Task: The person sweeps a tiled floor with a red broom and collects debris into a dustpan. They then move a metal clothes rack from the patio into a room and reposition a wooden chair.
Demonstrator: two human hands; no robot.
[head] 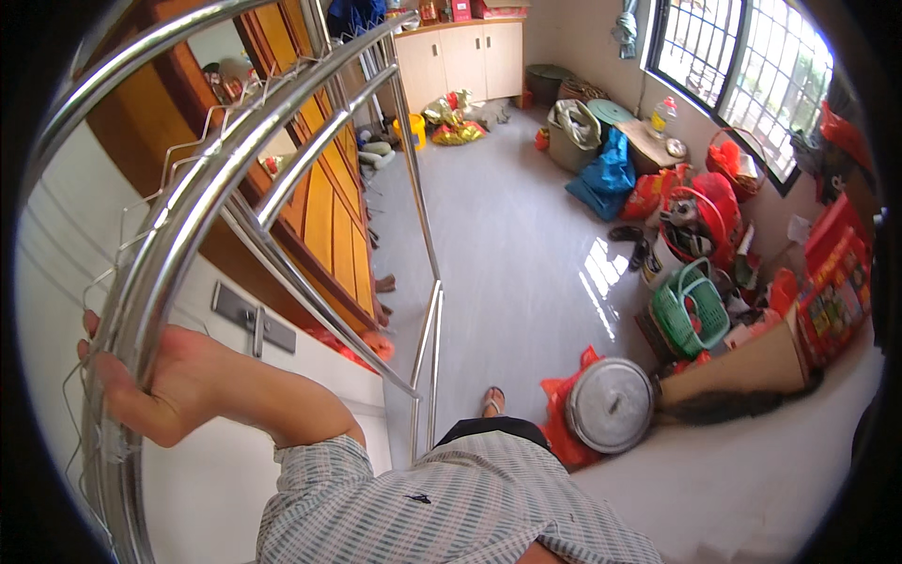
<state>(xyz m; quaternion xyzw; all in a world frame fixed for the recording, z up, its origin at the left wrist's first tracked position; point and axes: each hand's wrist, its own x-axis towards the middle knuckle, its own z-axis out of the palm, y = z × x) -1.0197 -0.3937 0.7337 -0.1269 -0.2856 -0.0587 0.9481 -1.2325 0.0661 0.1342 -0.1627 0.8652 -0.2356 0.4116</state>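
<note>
My left hand (158, 384) is wrapped around a stainless-steel handrail (211, 169), at the left of the view. A zigzag metal wire (180, 158) runs along the rail, and clear tape (116, 445) is wound on it just below the hand. Under my forearm is a white door (211, 465) with a metal lever handle (258, 331). My right hand is out of view; only a bit of that arm shows at the bottom edge. Before me lies a grey, shiny floor (486, 247), with my sandalled foot (494, 402) on it.
A round metal lid (610, 405) sits close by my right side, near red plastic bags (564, 402). Along the right wall stand a green plastic basket (689, 310), a blue sack (604, 180) and a bin (574, 137). A yellow bucket (410, 132) stands near the far cabinet (461, 63).
</note>
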